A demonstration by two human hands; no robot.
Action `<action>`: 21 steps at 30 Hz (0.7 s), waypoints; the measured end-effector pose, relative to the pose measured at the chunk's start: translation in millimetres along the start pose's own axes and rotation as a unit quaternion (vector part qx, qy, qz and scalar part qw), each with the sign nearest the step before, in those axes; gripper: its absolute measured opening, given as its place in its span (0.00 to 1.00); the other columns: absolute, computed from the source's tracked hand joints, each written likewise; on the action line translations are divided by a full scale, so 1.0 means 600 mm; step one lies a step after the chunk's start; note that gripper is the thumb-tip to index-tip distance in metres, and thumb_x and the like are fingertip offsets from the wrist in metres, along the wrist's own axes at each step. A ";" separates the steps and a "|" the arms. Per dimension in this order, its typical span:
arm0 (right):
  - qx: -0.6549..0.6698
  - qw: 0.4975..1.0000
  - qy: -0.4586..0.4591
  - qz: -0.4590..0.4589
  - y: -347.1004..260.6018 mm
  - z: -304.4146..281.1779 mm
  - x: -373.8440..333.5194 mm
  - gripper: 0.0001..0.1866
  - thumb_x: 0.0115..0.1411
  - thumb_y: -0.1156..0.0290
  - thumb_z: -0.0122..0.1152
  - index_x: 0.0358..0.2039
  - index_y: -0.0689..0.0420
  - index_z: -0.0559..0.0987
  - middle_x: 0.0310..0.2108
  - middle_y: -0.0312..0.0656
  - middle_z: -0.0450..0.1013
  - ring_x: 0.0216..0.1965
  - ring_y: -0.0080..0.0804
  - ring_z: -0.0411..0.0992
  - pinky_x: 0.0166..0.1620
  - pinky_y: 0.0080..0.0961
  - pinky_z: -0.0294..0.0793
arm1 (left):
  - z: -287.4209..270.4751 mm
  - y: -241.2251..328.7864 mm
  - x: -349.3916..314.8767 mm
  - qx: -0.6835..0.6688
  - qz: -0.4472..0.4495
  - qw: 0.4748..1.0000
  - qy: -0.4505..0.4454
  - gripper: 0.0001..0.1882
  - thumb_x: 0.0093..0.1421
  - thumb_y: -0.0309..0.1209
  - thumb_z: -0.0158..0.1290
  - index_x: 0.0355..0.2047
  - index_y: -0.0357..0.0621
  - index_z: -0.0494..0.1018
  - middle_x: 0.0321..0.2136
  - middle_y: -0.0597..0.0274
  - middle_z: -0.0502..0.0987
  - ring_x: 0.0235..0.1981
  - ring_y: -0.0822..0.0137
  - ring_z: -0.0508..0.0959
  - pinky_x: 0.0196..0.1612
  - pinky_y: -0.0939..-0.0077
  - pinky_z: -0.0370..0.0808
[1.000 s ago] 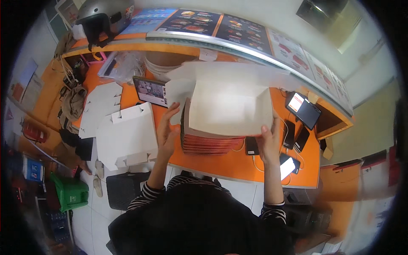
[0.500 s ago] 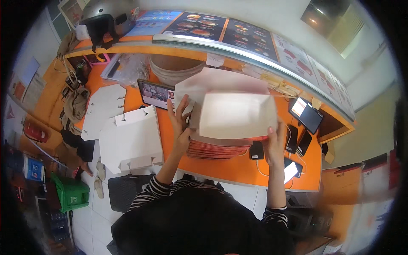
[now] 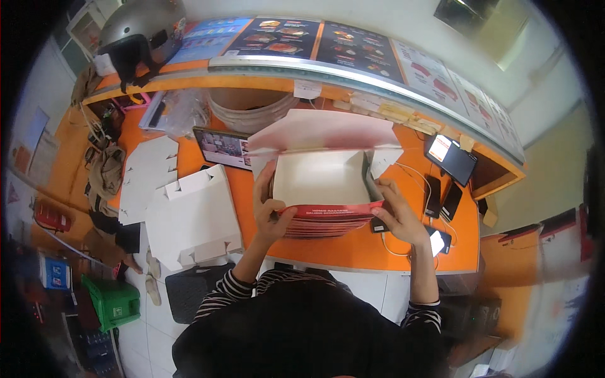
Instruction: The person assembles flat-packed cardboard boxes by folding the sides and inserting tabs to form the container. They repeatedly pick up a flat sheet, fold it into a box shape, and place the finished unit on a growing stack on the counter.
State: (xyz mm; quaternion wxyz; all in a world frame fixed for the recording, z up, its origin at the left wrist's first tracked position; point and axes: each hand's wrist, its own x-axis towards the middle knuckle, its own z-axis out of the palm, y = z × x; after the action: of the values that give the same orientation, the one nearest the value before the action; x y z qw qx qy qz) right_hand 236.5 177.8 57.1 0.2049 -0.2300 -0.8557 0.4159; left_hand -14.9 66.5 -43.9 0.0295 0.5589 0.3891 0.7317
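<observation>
Since a moment earlier the cardboard box (image 3: 321,179) has come down lower onto the stack of red-edged boxes (image 3: 328,222), its lid flap now standing open behind. The left hand (image 3: 270,211) grips the box's left wall, thumb over the front edge; the right hand (image 3: 396,214) clasps its right corner. Flat white blanks (image 3: 189,217) lie to the left on the orange counter (image 3: 353,249)

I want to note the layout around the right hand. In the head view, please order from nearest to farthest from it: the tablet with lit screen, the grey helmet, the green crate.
From the right hand:
1. Tablet with lit screen, up and to its right on the counter.
2. Green crate, lower left on the floor.
3. Grey helmet, top left on the shelf.
</observation>
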 end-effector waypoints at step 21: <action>-0.126 0.987 0.048 0.083 -0.041 0.004 0.013 0.23 0.52 0.59 0.59 0.36 0.69 0.74 0.30 0.54 0.73 0.33 0.46 0.72 0.37 0.34 0.72 | -0.021 -0.009 -0.035 -0.082 -0.055 0.995 -0.017 0.19 0.56 0.39 0.47 0.13 0.41 0.69 0.56 0.42 0.55 0.59 0.48 0.56 0.58 0.56 0.51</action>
State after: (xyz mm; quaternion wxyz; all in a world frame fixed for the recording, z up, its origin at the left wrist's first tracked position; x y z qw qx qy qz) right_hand 223.4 167.3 76.7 0.1800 -0.3437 -0.8684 0.3088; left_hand -19.9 53.2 -64.7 0.1221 0.5447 0.3575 0.7487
